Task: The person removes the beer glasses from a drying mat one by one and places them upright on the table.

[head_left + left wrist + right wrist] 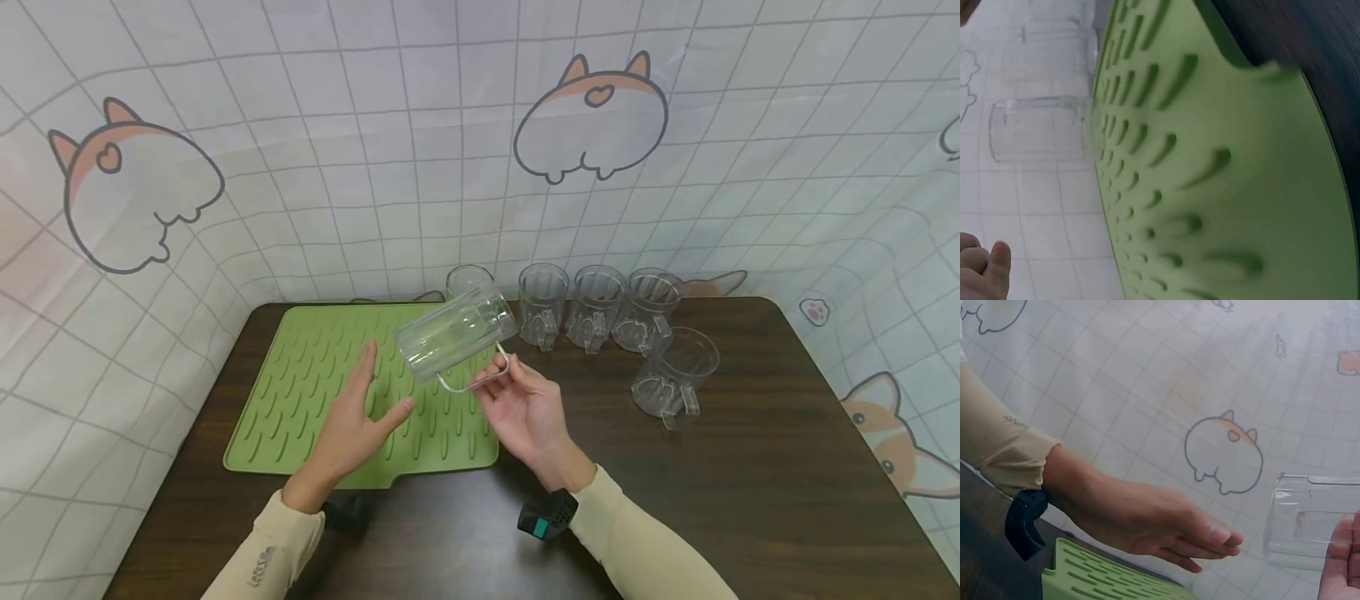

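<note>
A clear glass mug [457, 329] is held tilted over the green drying mat [300, 400], its handle toward me. My right hand [528, 408] grips that handle with curled fingers; in the right wrist view the mug [1291, 519] shows beside the fingers [1335, 565]. My left hand [352, 429] is over the mat, thumb and fingers spread, apart from the mug and holding nothing. In the right wrist view, the left hand [1141, 515] has straight fingers pointing toward the mug. Another glass mug [1038, 131] stands at the mat's far edge, partly hidden in the head view.
Three glass mugs stand in a row along the back, the middle one [596, 304] close to its neighbours. Nearer me on the right stands another glass mug [667, 379]. The dark wooden table [757, 475] meets a patterned cloth wall [420, 167] at the back and sides.
</note>
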`<move>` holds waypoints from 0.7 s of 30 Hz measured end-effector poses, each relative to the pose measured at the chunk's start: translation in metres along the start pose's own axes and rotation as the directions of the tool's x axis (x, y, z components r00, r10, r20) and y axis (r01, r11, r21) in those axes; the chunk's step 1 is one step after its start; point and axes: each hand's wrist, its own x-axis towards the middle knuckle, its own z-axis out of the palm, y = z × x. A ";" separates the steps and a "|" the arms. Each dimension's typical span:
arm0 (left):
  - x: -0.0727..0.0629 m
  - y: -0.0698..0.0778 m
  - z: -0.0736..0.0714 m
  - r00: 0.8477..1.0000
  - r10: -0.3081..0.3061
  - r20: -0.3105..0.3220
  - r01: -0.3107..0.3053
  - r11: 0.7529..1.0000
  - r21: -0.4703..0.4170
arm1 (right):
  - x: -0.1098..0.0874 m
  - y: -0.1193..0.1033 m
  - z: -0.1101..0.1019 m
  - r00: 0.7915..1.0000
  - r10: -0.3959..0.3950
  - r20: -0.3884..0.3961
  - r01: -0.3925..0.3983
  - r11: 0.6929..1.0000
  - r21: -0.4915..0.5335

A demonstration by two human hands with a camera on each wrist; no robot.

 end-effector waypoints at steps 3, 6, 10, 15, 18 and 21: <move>0.000 -0.001 -0.002 0.999 0.026 0.029 -0.028 0.997 0.077 | -0.001 -0.004 0.000 1.000 -0.009 0.005 0.009 1.000 -0.016; -0.001 -0.003 -0.005 0.997 0.052 0.052 -0.058 0.990 0.132 | -0.002 -0.009 0.000 1.000 -0.022 0.007 0.022 0.999 -0.030; -0.002 -0.009 -0.009 0.992 0.099 0.081 -0.114 0.969 0.218 | -0.004 -0.016 0.002 0.999 -0.042 0.034 0.044 0.997 -0.060; -0.004 -0.019 -0.015 0.988 0.125 0.096 -0.147 0.948 0.281 | -0.007 -0.025 0.003 0.995 -0.055 0.084 0.064 0.991 -0.118; -0.006 -0.026 -0.020 0.989 0.106 0.099 -0.132 0.943 0.304 | -0.009 -0.030 0.005 0.996 -0.060 0.073 0.072 0.984 -0.161; -0.009 -0.032 -0.026 0.991 0.083 0.110 -0.114 0.941 0.319 | -0.012 -0.036 0.005 0.997 -0.069 0.034 0.075 0.975 -0.208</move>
